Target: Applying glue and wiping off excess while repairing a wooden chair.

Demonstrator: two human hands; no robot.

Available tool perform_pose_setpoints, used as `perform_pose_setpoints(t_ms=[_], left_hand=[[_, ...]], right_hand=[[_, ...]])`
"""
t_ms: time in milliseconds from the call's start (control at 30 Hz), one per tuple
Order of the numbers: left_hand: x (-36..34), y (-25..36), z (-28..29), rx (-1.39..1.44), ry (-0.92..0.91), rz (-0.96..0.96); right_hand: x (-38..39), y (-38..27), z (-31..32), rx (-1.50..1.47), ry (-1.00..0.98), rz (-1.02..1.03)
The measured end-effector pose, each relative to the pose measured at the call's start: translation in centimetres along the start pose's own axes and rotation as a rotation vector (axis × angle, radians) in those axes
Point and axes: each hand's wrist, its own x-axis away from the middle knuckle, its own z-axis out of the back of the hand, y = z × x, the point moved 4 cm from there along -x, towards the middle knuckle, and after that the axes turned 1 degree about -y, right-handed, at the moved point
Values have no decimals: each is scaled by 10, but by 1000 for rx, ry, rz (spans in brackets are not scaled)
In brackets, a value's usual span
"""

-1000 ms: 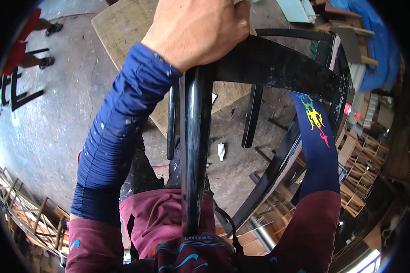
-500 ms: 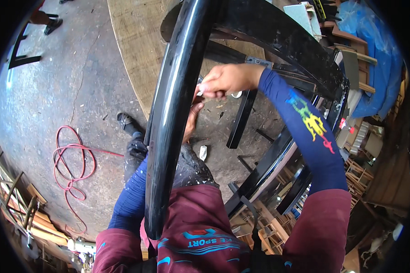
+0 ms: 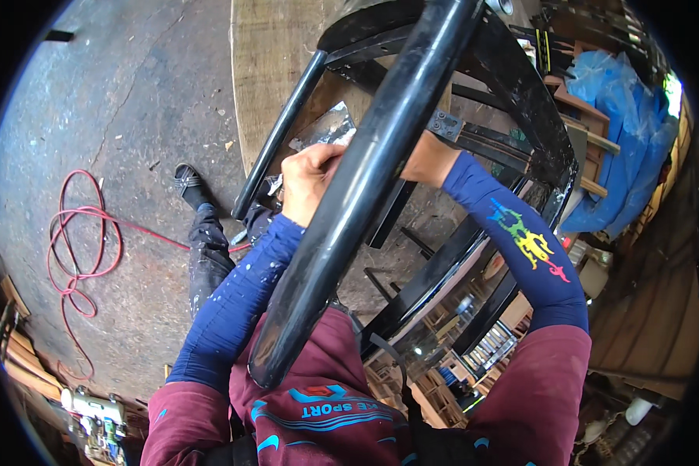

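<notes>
A glossy black chair frame [image 3: 365, 179] leans across my lap, its long rounded bar running diagonally between my arms. My left hand [image 3: 304, 182] is on the left side of that bar, with its fingers curled closed. What they hold cannot be made out. Just beyond its knuckles is a thin, whitish-smeared sheet [image 3: 324, 128]; whether the hand touches it is unclear. My right hand [image 3: 429, 159] reaches behind the bar from the right, so its fingers are hidden. Near its wrist, a grey metal bracket [image 3: 445, 124] is fixed to the frame.
A wooden board [image 3: 260, 85] stands under the frame's far end. A red hose [image 3: 101, 213] lies coiled on the concrete floor at left, running towards my foot [image 3: 188, 186]. Blue plastic sheeting [image 3: 617, 147] and stacked wooden pieces [image 3: 590, 147] are at right.
The bar has shifted and tilted rightward at its far end. My left hand has come out to the bar's left side; my right hand, earlier pinching something small and whitish, is now behind it.
</notes>
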Motion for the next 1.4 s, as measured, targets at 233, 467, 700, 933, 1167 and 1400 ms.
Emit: perform_pose_setpoints(t_ms=[233, 467, 700, 933, 1167, 1400], left_hand=[[16, 101, 50, 489, -504, 404], [102, 166, 85, 436, -655, 608], [107, 156, 83, 480, -507, 500], [106, 157, 83, 430, -471, 488], [106, 156, 77, 412, -381, 532], [108, 154, 76, 400, -321, 561]], right_hand=[[146, 180, 26, 531, -424, -349], [177, 206, 27, 383, -563, -479], [138, 206, 22, 337, -873, -442], [116, 188, 29, 352, -1044, -422], [101, 176, 26, 384, -1128, -329], [118, 192, 13, 494, -1132, -241]])
